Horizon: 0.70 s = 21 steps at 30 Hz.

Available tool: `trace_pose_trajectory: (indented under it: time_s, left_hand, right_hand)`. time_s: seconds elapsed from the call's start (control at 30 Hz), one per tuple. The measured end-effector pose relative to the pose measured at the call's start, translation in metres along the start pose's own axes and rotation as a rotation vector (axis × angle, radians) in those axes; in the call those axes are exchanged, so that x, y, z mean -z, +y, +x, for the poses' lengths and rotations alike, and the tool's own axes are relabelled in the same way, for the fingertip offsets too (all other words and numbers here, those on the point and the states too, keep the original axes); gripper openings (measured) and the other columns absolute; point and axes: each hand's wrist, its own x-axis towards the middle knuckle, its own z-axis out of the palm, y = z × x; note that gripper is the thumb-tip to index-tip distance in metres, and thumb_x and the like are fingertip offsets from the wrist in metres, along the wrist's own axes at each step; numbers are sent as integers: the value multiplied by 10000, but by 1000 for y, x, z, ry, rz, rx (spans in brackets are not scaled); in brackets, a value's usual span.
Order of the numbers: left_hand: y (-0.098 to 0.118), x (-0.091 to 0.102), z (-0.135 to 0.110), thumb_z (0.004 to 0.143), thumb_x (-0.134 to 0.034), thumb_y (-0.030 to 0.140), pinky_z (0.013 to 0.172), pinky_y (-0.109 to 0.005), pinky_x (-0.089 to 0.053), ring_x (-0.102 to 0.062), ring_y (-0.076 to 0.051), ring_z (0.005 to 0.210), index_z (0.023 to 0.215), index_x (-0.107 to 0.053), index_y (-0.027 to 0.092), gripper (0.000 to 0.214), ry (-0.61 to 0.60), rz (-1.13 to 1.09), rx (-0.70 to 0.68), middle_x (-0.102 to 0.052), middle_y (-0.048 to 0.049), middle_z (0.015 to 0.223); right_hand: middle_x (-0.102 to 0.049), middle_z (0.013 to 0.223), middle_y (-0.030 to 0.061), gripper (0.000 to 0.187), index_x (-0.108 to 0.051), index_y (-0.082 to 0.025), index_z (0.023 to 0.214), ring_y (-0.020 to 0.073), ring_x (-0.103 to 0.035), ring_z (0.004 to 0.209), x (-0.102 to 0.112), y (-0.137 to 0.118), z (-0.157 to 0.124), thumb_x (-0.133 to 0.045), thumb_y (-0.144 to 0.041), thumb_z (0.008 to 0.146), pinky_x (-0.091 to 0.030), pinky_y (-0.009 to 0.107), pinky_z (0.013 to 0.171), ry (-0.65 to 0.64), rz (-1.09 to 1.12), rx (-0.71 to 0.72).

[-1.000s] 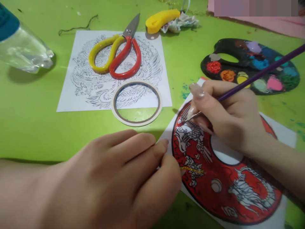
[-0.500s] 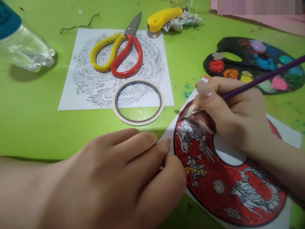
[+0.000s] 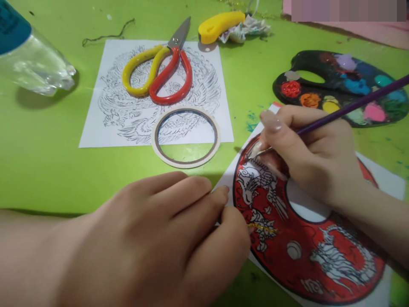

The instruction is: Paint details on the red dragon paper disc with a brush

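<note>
Green tabletop (image 3: 47, 162); at near right, a light, flimsy paper sheet (image 3: 306, 260) painted red, likely to slide, best held at its edge. Left hand (image 3: 150, 243) curled there, any pinch unclear; right hand (image 3: 309, 157) closed around a slim purple paintbrush (image 3: 348, 108).

A lime-green bench (image 3: 64, 166) carried a clear plastic bottle (image 3: 38, 68) on its side, a dragon line-art sheet (image 3: 92, 138), a yellow utility knife (image 3: 217, 26), crumpled tissue (image 3: 244, 30), a black paint palette (image 3: 306, 57) and a red-painted dragon sheet (image 3: 322, 273).

No lettering or numbers can be read.
</note>
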Motion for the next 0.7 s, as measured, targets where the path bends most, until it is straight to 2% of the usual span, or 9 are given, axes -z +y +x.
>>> trace_pose_trajectory:
  time_s: [0.1,0.23,0.4,0.57,0.7]
  left_hand:
    - [-1,1,0,936,-418,171,630,-352,-593,-675,-178,676,862,-597,139,197,-24,-5,-13,-707,-7,793]
    - [-3,0,-1,933,-474,190,691,-341,-600,-688,-177,731,904,-597,150,133,-16,6,-12,-722,1,849]
    - [-4,-1,-2,956,-444,191,679,-329,-596,-686,-168,729,888,-607,151,181,-14,3,-6,-716,-8,829]
    - [-6,1,1,946,-458,202,661,-341,-611,-661,-167,684,891,-624,146,183,-38,13,-50,-704,-12,804]
    - [-7,3,2,958,-447,213,656,-316,-598,-656,-161,675,860,-631,162,214,-19,31,-69,-699,-10,786]
  right_hand:
    - [-433,428,-78,437,-503,-174,587,-2,-389,353,0,1,0,-570,-385,963,-280,128,317,21,26,-13]
    - [-439,433,-80,436,-495,-173,582,-8,-376,351,1,0,0,-562,-352,974,-279,125,324,-49,-9,12]
    - [-431,435,-86,402,-494,-180,595,-6,-378,355,1,-1,-1,-563,-300,973,-273,120,325,27,-3,-3]
    - [-447,436,-78,426,-504,-173,588,-3,-377,358,0,0,0,-577,-355,966,-287,125,331,-33,-24,13]
    - [-432,418,-78,425,-498,-178,596,3,-379,342,-1,0,0,-600,-394,948,-271,136,311,38,16,0]
